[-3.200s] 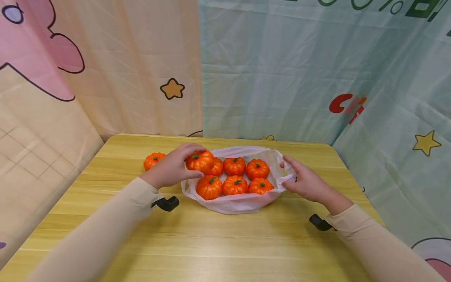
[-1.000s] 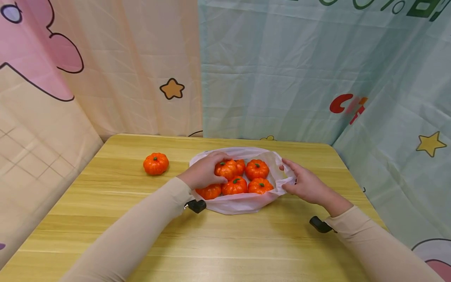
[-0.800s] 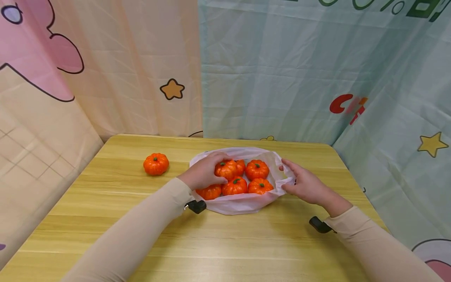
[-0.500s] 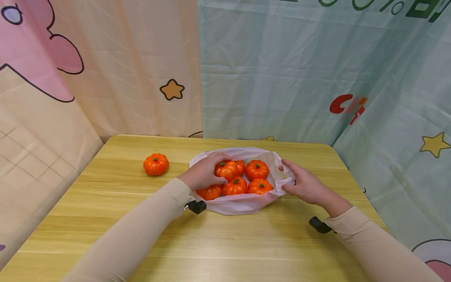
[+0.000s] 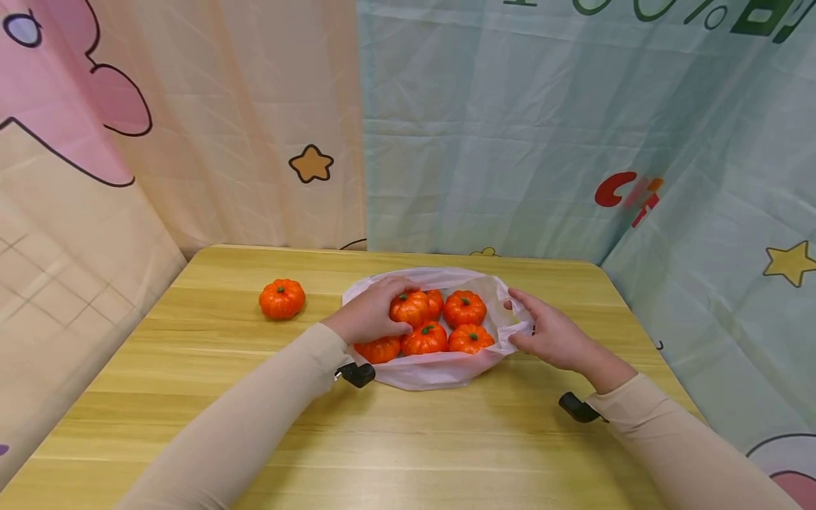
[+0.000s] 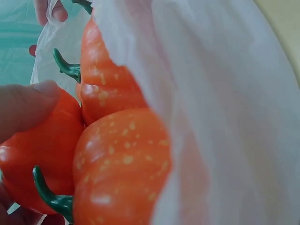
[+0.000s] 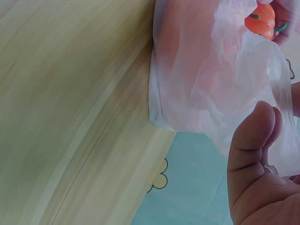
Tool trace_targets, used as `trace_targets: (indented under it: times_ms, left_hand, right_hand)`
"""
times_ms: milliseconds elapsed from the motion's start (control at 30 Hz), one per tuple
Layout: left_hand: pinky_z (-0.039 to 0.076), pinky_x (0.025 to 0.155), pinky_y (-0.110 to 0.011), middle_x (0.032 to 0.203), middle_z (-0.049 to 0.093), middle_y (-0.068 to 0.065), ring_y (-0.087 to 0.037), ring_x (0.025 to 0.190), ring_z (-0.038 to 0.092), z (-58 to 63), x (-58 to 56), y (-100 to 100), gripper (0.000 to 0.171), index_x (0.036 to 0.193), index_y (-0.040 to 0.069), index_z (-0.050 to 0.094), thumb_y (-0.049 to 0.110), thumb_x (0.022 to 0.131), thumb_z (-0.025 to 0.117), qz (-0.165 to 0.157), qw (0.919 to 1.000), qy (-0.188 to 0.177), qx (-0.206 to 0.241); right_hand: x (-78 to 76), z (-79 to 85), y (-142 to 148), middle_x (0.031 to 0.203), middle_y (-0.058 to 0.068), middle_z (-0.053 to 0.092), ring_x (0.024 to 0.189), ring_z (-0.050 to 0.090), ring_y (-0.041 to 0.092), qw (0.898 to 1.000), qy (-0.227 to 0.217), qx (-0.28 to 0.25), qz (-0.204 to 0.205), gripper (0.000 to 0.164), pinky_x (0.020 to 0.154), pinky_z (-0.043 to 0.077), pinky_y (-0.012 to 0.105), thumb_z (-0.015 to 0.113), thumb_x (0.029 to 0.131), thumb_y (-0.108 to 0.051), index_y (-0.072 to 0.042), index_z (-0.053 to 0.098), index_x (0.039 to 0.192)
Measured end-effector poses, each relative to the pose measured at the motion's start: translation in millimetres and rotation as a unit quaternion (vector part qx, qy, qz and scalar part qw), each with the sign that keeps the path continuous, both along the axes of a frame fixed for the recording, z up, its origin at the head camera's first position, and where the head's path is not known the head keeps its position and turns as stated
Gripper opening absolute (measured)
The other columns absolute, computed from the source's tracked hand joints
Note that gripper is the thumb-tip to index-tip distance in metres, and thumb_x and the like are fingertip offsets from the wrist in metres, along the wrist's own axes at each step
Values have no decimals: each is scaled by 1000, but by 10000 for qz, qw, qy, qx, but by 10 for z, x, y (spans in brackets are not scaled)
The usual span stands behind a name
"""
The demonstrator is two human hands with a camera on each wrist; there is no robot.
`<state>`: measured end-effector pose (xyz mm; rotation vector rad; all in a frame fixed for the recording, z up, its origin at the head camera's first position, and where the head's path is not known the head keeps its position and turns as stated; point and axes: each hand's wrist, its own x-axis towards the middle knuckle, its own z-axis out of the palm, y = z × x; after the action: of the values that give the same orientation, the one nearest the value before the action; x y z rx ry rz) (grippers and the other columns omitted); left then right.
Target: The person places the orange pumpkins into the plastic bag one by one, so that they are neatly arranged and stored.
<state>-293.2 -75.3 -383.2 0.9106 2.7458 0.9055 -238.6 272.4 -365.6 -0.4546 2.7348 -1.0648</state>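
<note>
In the head view my left hand [image 5: 376, 310] reaches over the near-left side of a white plastic bag [image 5: 433, 375] and grips an orange toy pumpkin [image 5: 409, 307] with a green stem. The left wrist view shows the thumb [image 6: 23, 110] lying on that pumpkin [image 6: 42, 145], close against other pumpkins [image 6: 122, 164]. Several more pumpkins [image 5: 469, 338] sit inside the bag; some are partly hidden behind my left hand. My right hand [image 5: 554, 329] pinches the bag's right rim between thumb and fingers, and the right wrist view shows the thumb [image 7: 253, 136] against the plastic.
One more pumpkin [image 5: 282, 299] stands on the wooden table [image 5: 408, 446], left of the bag. Printed curtains [image 5: 484, 142] hang behind the table and at both sides.
Since the oldest frame, my left hand has carried its pumpkin rightward from the bag's left rim to over the bag's inside. During the last second both hands have stayed put.
</note>
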Motion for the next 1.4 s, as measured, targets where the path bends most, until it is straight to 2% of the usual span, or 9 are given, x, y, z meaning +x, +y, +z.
trace_targets:
  times_ms: [267,467,633,733,833,967,1100,1233,1400]
  left_hand:
    - [35,125,-54,165,41,-9,-34,154,36,46,19,-14,77,157,18,49,28,89,83,30,9999,37,-161]
    - [37,124,-54,167,39,-9,-35,153,38,154,38,-121,79,158,19,47,32,89,83,78,9999,-5,-99]
    - [38,124,-55,164,44,-7,-33,152,42,252,15,-383,77,157,16,48,31,90,83,185,9996,118,197]
    - [37,123,-58,165,44,-8,-35,152,42,290,-17,-609,77,157,16,46,30,90,83,400,9986,241,241]
    - [36,123,-61,165,42,-10,-38,151,41,303,-60,-859,80,159,16,44,30,90,83,679,9972,291,105]
    - [33,124,-64,167,39,-14,-41,152,38,266,-128,-1205,84,160,14,42,35,90,83,1082,9937,222,-207]
    - [29,124,-66,167,37,-18,-44,153,34,163,-183,-1509,87,160,10,40,36,90,83,1362,9895,113,-464]
    - [30,123,-68,166,36,-22,-48,150,34,43,-192,-1735,86,159,7,40,31,89,84,1540,9867,-6,-516]
    - [29,122,-70,166,33,-27,-51,150,31,-64,-179,-1917,89,160,3,37,31,89,84,1714,9833,-247,-552]
  right_hand:
    - [4,10,5,154,31,48,71,50,20,10000,36,54,-15,89,60,52,23,74,93,-8,2,24,165]
    - [13,19,4,154,32,47,73,53,20,9999,42,139,-22,89,61,53,23,74,93,-9,2,24,165]
    - [21,21,1,155,32,47,74,53,19,9998,16,172,-30,89,60,53,23,75,93,-11,1,23,165]
    - [28,26,11,156,29,48,70,51,19,10000,-12,94,-9,89,59,51,24,74,94,-10,1,22,166]
    - [33,27,29,157,27,48,68,49,18,10000,-16,41,7,89,59,50,23,73,94,-8,1,21,166]
    - [37,30,40,158,26,48,66,48,16,10000,1,52,25,88,59,50,23,72,95,-8,1,21,166]
    - [38,37,38,157,27,48,63,46,16,10000,41,61,32,89,57,49,24,73,94,-8,1,21,166]
    - [38,40,31,156,27,49,63,46,16,10000,58,58,53,89,57,49,23,73,94,-9,2,22,166]
    - [32,33,30,157,27,48,64,47,16,10000,2,12,72,89,58,49,23,73,95,-8,2,21,166]
